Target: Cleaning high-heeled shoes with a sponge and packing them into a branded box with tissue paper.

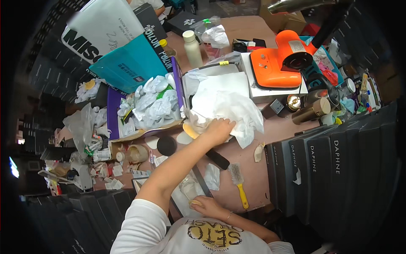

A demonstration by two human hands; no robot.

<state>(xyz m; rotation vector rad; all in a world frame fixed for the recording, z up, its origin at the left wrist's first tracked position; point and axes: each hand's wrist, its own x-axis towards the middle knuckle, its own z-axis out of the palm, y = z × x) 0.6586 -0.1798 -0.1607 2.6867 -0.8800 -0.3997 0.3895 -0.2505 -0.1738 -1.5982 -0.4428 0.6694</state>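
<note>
My left hand [218, 129] reaches out over the pink table [253, 186] and grips a heap of crumpled white tissue paper [230, 108]. The paper wraps a tan, yellowish object [190, 131] that pokes out at the hand's left. A black handle [218, 159] lies just under my forearm. Close to my body, my right hand [208, 206] pinches a small tan pad [195, 203] against a clear plastic bag [188, 186]. A brush with a yellow handle [239, 183] lies to the right of both hands.
A purple box [111, 111] stuffed with white paper stands at the left, beside a teal lid [127, 63]. An orange machine [275, 63], a white bottle [192, 48] and metal cans [311, 111] stand behind. Black boxes [338, 169] line the right. A black disc [166, 145] and scraps litter the left.
</note>
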